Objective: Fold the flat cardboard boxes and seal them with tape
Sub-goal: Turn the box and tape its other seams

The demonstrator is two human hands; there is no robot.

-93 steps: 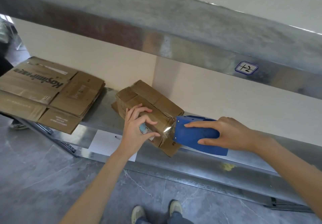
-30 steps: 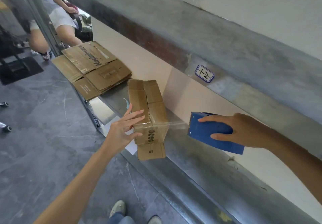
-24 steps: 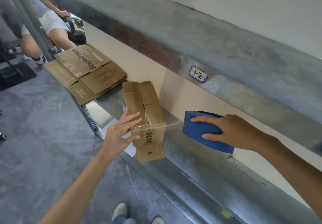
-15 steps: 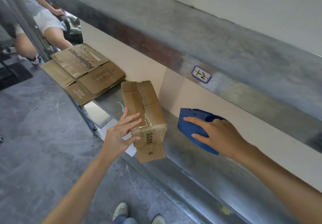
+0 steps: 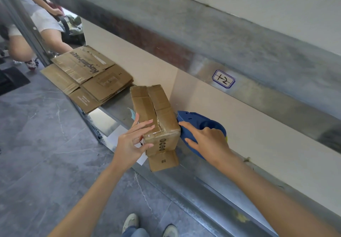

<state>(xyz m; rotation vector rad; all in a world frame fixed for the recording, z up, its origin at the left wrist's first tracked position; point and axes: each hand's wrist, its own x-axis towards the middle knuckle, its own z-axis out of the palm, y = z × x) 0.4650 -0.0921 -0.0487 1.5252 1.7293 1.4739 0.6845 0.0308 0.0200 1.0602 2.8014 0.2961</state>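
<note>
Grey metal shelving [image 5: 184,174] runs diagonally from the upper left to the lower right of the frame, with a pale wall behind it and a dark stone floor [image 5: 46,144] below.

A folded cardboard box [image 5: 156,107] sits on the shelf at the centre of the frame, its lower flap marked "#8" hanging over the shelf edge. Glossy clear tape [image 5: 162,135] covers the near end of its top seam.

The left hand [image 5: 132,144] lies against the box's near left corner, with straight fingers resting on the top and the thumb pressing the front face.

The right hand [image 5: 208,140] is just right of the box and wraps over a blue tape dispenser [image 5: 200,121], gripping it. The dispenser's nose touches the box's right side near the taped end.

A stack of flat cardboard boxes [image 5: 88,76] lies further along the shelf toward the upper left, well apart from both hands.

A handwritten label [image 5: 223,79] is stuck on the upper rail. Another person [image 5: 36,24] stands at the upper left, and the wearer's shoes [image 5: 130,222] show at the bottom.
</note>
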